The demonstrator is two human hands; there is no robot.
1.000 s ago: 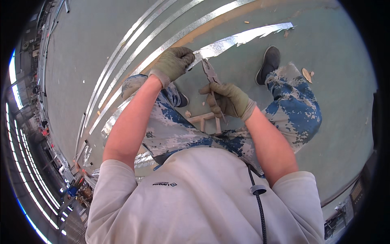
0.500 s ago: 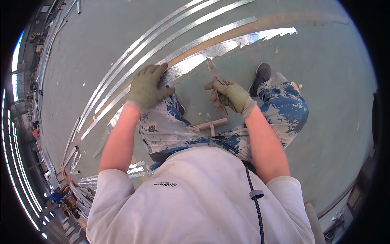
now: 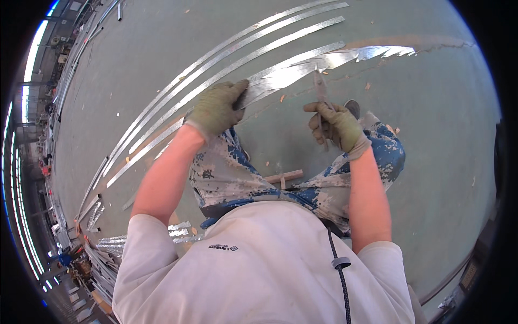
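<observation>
A shiny metal strip with jagged, notched cuts along its edge lies across the floor in front of me. My left hand, in an olive work glove, is closed on the near end of this strip, thumb and fingers on either side of it. My right hand, gloved alike, holds a pair of tin snips with the blades pointing away from me, close to the strip's near edge. The snips' handles are partly hidden by the fingers.
Several long metal strips lie roughly parallel on the grey-green floor beyond my left hand. A small wooden stool shows between my legs. Metal scraps lie at the left, and long profiles line the far left.
My left hand has moved right and closed on the metal strip, which has shifted right with it. My right hand has also moved right, still holding the tin snips.
</observation>
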